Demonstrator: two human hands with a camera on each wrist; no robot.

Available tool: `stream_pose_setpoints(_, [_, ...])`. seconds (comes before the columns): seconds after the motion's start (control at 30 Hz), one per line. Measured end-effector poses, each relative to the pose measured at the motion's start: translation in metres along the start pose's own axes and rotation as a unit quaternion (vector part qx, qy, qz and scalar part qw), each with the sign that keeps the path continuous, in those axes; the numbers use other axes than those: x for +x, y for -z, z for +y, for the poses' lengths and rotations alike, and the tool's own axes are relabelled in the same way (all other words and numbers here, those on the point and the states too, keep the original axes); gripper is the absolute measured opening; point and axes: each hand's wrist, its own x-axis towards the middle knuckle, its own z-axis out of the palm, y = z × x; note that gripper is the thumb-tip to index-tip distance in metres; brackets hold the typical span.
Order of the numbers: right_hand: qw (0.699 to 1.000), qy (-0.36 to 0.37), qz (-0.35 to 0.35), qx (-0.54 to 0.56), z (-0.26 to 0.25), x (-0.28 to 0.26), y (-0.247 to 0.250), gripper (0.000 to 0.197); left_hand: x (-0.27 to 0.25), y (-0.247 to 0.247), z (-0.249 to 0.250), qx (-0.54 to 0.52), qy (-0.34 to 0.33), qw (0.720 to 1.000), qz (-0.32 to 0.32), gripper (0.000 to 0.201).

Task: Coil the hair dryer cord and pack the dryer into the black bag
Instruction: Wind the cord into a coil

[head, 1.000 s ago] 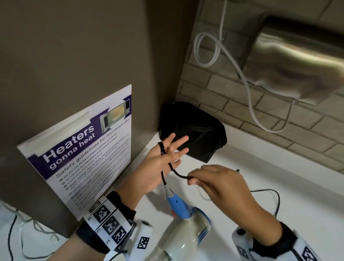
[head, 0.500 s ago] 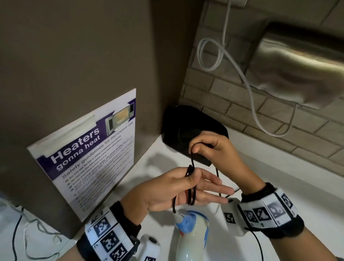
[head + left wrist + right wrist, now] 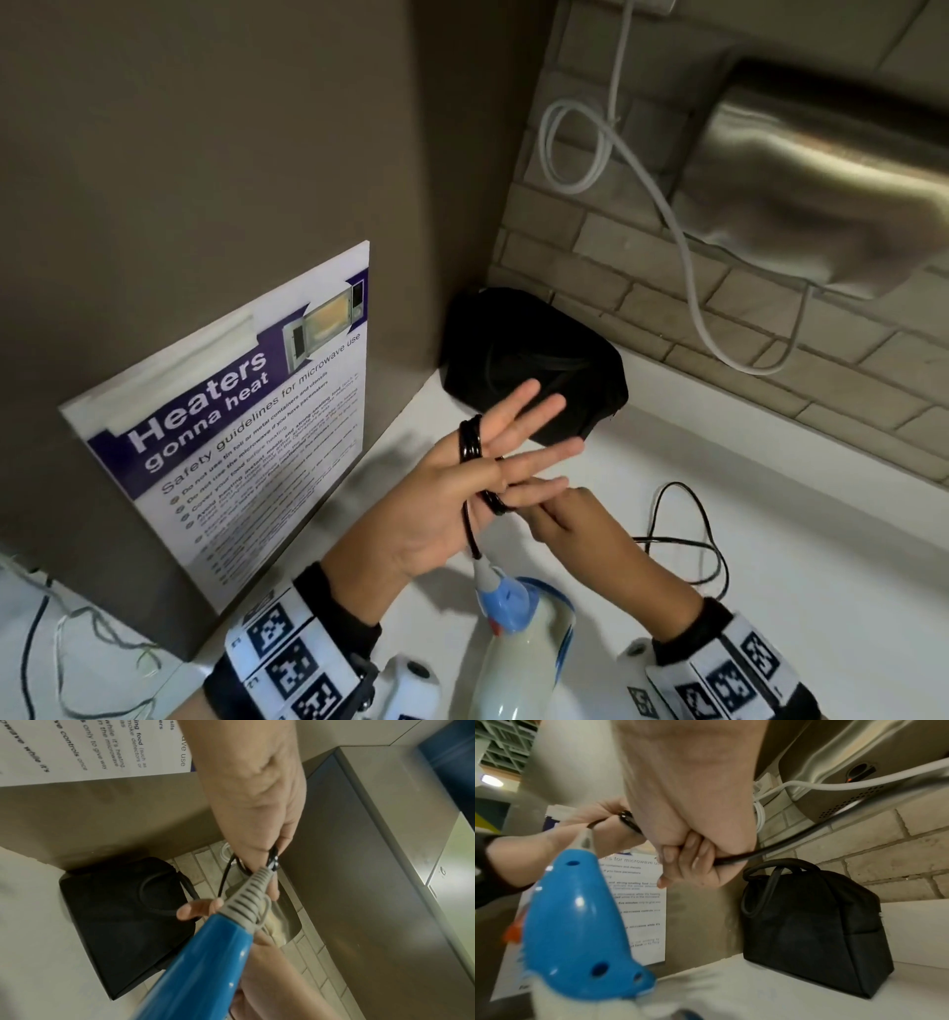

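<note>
wrapping left hand [image 3: 426,519] fingers [image 3: 518,411], cord [image 3: 469,437] pinched by right hand [image 3: 580,534]

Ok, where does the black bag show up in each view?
Head: black bag at centre, against the brick wall.
Left wrist: lower left.
Right wrist: right of centre, below the bricks.
Shared landmark: the microwave poster, visible in all three.

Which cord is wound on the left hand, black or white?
The black cord: coiled round the left hand, right hand pinching it. The white cable hangs looped on the wall.
</note>
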Motion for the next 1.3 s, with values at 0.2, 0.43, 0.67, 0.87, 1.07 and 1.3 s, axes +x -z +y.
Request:
stream_pose_setpoints(0.2, [0.991, 0.107, -0.024, -0.072, 0.011, -0.025, -0.007, 0.025, 0.005, 0.021, -0.003, 0.002, -0.050, 0.991, 0.121, 0.065])
stream_pose_setpoints(0.43, [0.982, 0.129, 0.024, -0.135, -0.002, -0.043, 0.005, 0.004, 0.006, 0.031, -0.007, 0.046, -0.030, 0.979, 0.199, 0.061])
stream_pose_setpoints(0.67, [0.970, 0.131, 0.145, -0.147, -0.007, -0.037, 0.039, 0.007, 0.002, 0.028, 0.002, 0.066, 0.019, 0.986, 0.151, 0.063])
stream_pose_setpoints(0.87, [0.951, 0.198, 0.205, -0.117, -0.026, -0.028, 0.064, 0.007, -0.003, 0.020, -0.003, 0.089, 0.065, 0.992, 0.056, 0.051])
stream_pose_setpoints(1.07, [0.943, 0.205, 0.229, -0.129, -0.041, -0.018, 0.075, 0.013, -0.009, 0.003, 0.000, 0.117, 0.125, 0.978, -0.123, 0.027])
stream_pose_setpoints(1.3, [0.957, 0.222, 0.182, 0.048, -0.033, 0.003, 0.070, 0.016, -0.015, 0.004, 0.004, 0.112, 0.137, 0.965, -0.193, 0.036])
